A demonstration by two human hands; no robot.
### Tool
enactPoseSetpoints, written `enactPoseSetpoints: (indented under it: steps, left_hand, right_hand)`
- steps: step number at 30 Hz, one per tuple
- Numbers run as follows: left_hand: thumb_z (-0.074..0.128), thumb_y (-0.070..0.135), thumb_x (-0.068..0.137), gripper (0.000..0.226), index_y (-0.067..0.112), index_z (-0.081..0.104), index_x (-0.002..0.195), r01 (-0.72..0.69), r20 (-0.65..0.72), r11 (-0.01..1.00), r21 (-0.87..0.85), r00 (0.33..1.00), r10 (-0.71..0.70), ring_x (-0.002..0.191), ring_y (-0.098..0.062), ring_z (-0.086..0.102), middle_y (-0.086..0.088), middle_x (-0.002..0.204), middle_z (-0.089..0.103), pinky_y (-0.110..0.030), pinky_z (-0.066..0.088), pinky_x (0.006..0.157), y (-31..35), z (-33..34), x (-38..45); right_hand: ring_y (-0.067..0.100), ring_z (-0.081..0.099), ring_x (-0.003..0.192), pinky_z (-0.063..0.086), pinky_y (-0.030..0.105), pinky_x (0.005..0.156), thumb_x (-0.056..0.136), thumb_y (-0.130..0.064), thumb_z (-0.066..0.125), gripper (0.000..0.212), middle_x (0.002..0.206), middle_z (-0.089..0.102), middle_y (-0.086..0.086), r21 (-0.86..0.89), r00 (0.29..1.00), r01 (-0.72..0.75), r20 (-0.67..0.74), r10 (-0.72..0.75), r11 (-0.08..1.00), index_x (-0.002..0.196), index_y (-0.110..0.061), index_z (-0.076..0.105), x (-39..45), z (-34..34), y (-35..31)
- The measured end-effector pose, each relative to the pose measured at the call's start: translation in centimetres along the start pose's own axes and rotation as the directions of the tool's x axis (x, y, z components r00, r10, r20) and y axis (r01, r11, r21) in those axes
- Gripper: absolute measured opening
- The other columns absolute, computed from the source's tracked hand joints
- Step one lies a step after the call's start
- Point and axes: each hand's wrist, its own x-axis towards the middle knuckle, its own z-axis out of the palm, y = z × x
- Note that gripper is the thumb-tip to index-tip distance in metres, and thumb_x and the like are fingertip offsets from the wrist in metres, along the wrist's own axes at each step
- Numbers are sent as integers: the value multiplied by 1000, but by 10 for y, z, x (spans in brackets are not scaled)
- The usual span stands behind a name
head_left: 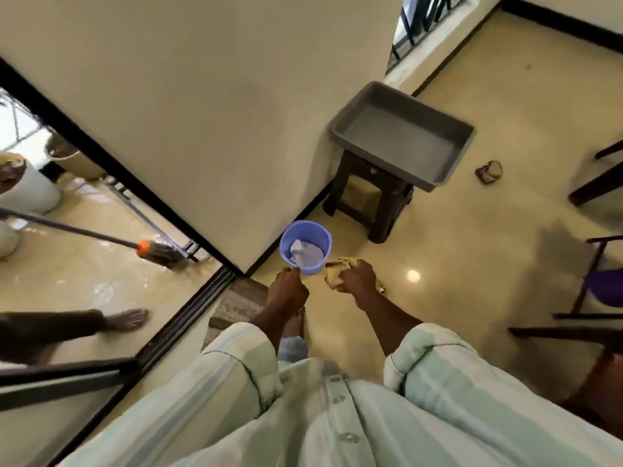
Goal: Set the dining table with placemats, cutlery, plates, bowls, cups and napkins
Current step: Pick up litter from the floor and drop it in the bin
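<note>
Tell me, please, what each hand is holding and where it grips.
The right hand clutches a crumpled tan cloth around its bunched middle. The left hand pinches the blue bucket at its near rim.

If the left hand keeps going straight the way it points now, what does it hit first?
Most likely the blue bucket: the left hand has its fingers right at the near rim, pointing at it. Depth is unclear from above, so it may already touch the rim.

No text, label, brand, number or sign can be read anywhere.
</note>
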Motion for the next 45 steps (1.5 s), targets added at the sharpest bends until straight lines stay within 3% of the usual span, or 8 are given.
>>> enactPoseSetpoints:
  steps: [6,11,15,22,29,34,41,45]
  left_hand:
    - [55,12,83,44,11,53,127,-15,71,999,48,997,12,121,-32,52,-13,130,54,-39,44,94,-21,-56,69]
    - [54,11,85,47,9,50,131,-49,116,996,74,992,40,120,-32,52,-15,130,55,-38,44,95,-32,-71,100]
    - [55,15,84,51,11,49,134,-86,166,990,111,984,67,122,-30,51,-13,132,54,-37,44,97,-31,-61,108]
    - [53,13,85,44,10,52,129,-165,272,976,140,954,123,125,-30,49,-13,135,51,-38,43,99,11,-16,104]
    - [55,22,91,53,11,42,141,-275,400,953,126,894,204,129,-29,45,-12,141,44,-39,39,105,70,84,93]
    - [54,25,93,53,16,39,143,-276,425,956,103,881,209,132,-25,42,-7,144,41,-36,36,105,83,173,126]
    - [53,19,92,53,14,40,143,-291,358,946,142,906,225,131,-28,43,-10,142,45,-35,35,104,41,340,252]
    - [54,18,90,52,14,42,141,-317,300,929,192,920,252,130,-28,43,-10,141,45,-37,36,105,14,428,337]
  right_hand:
    - [26,59,73,54,50,82,82,-8,74,28,81,57,8,233,991,-120,90,102,965,104,-8,57,29,41,-62]
    - [36,59,102,47,51,93,80,-10,69,55,113,60,18,-61,996,-89,6,89,994,129,3,49,56,56,-58]
    - [26,44,134,32,27,106,87,-12,63,56,146,47,11,-357,999,-36,18,45,934,140,-6,46,52,49,-43]
    - [26,50,126,34,25,103,86,-10,59,53,128,58,17,-489,999,4,49,23,872,138,-7,49,45,8,1]
    - [30,49,124,40,32,99,86,-27,40,59,129,54,17,-538,1000,-18,8,26,843,140,-6,46,65,-69,81]
    - [38,54,112,50,40,86,86,-12,54,54,121,50,18,-605,997,-83,-48,68,792,139,-13,44,129,-98,149]
    - [41,47,122,51,43,87,84,-15,60,66,127,48,19,-689,999,-23,5,36,724,145,-20,37,295,-66,281]
    - [42,36,132,48,47,97,84,-25,73,80,151,21,22,-751,998,66,54,-38,657,151,-24,30,396,-34,349]
